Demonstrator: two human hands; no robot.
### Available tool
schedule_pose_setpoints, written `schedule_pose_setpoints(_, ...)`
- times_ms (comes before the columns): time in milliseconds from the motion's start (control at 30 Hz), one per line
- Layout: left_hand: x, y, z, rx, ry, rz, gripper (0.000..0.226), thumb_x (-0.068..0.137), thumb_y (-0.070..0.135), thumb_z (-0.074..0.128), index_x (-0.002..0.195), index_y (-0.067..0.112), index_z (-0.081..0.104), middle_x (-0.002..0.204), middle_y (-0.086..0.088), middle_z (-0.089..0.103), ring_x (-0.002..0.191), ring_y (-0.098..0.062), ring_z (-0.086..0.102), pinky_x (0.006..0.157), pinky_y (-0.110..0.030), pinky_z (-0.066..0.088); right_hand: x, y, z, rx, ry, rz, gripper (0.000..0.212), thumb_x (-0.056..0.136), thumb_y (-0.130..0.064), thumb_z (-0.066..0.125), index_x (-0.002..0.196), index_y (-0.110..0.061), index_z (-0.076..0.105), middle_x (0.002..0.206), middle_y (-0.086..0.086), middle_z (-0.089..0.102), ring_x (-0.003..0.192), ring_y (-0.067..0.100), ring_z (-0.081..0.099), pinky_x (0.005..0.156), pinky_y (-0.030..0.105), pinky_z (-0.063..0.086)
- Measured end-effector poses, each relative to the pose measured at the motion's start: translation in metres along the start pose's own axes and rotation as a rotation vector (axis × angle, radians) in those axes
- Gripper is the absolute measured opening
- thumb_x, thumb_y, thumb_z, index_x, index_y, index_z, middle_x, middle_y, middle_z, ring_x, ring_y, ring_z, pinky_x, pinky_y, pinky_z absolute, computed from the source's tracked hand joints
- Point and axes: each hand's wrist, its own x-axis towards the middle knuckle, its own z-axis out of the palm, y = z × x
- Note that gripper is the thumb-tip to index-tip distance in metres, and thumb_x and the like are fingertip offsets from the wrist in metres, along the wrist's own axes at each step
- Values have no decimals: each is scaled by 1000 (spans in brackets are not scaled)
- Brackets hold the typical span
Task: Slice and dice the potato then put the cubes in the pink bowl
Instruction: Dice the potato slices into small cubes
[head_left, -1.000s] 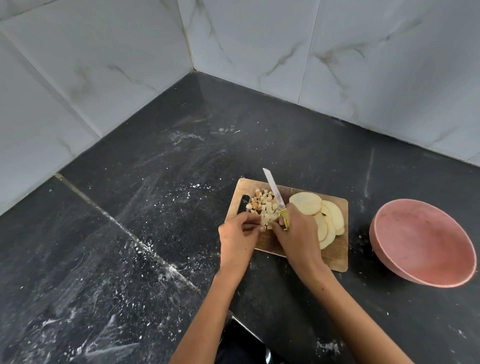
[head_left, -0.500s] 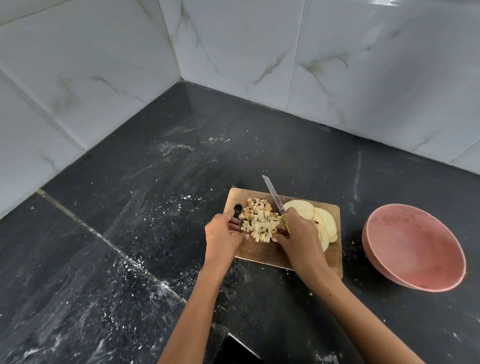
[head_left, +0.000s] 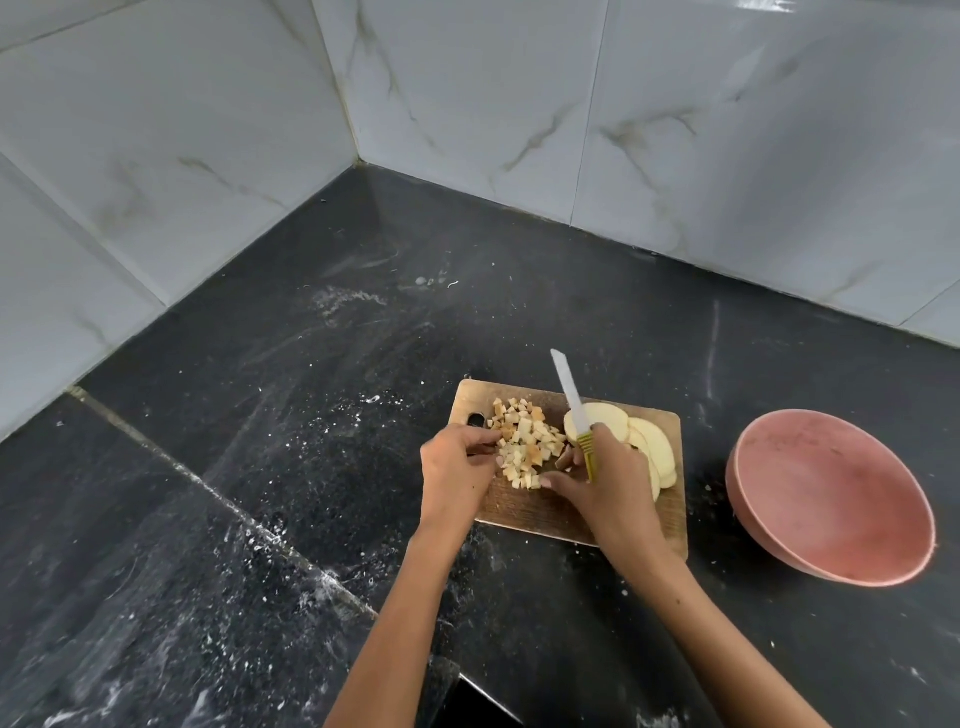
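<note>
Left hand (head_left: 453, 470) at cube pile (head_left: 525, 441), fingers curled, possibly pinching cubes; can't tell for sure. Right hand (head_left: 605, 486) gripping knife (head_left: 574, 410) handle, blade up, fingertips touching pile. Cubes light, loose, likely starchy-slick: better scooped from both sides than pinched. Potato slices (head_left: 644, 441) stacked just right, stiff, uncut. All on cutting board (head_left: 540, 512) on desk (head_left: 311, 415). Pink bowl (head_left: 831, 499) right of board, looks empty.

Cubes (head_left: 527, 444) sit at the board's (head_left: 550, 512) nine o'clock side, slices (head_left: 652, 447) at three o'clock, the knife (head_left: 571, 397) between them pointing to twelve. The bowl (head_left: 831, 499) stands on the counter (head_left: 311, 415) at three o'clock of the board, apart from it.
</note>
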Motion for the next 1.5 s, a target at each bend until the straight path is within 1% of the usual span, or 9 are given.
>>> schedule_pose_setpoints(100,-3,3,1,8,28,33,25,82,-4,67,98,13,76,97,6,69,85,3,61,74,-1,43,-4,-1,14,-17,-68,4,39,77,-26,80,94,-23,45,85,-8,60,76,6,59,67,28,56)
schedule_pose_setpoints(233,-9,5,4,-47,39,53,21,83,2,71,98,15,76,95,8,70,84,2,65,79,-13,53,6,-13,20,24,46,-50,33,85,-23,73,99,-21,43,86,-9,60,76,5,57,60,15,47)
schedule_pose_setpoints(367,-15,7,5,-97,104,154,34,86,-4,65,113,16,71,94,9,71,87,5,64,80,-8,48,17,-17,9,51,146,-100,20,89,-16,68,97,-17,49,86,-4,66,75,9,59,57,13,44)
schedule_pose_setpoints(600,-12,10,16,278,188,540,39,84,-4,66,118,14,69,103,1,69,98,-14,61,91,-22,44,13,-3,-28,32,198,-58,28,80,-14,76,79,-18,49,77,-10,63,75,4,58,59,9,39)
schedule_pose_setpoints(700,-4,18,27,397,35,563,30,87,18,70,116,24,70,110,6,67,112,-19,54,105,-39,36,4,14,-40,74,214,5,27,79,-16,78,80,-20,51,89,-1,68,85,12,63,65,13,43)
schedule_pose_setpoints(800,4,32,36,453,-175,559,44,87,40,66,130,29,59,127,10,60,124,-15,44,108,-32,22,-6,31,-49,115,205,56,25,79,-15,77,94,-11,57,87,-2,68,81,10,63,62,12,42)
schedule_pose_setpoints(967,28,57,46,571,-365,584,67,81,51,68,141,33,45,141,12,48,131,-11,30,107,-29,15,-20,44,-52,180,179,93,20,84,-19,72,85,-19,52,82,-6,64,76,3,58,59,12,36)
schedule_pose_setpoints(1267,39,69,52,768,-356,736,40,77,50,73,110,29,67,115,9,64,113,-10,46,103,-28,21,-31,52,-45,112,213,118,24,80,-28,76,91,-23,56,88,-14,63,84,3,60,68,15,46)
schedule_pose_setpoints(1500,26,62,44,605,-111,880,11,71,24,83,76,21,75,103,5,68,105,-16,52,98,-30,26,-40,48,-26,-15,228,32,67,71,-37,82,128,-24,49,130,-9,51,119,8,47,84,19,42)
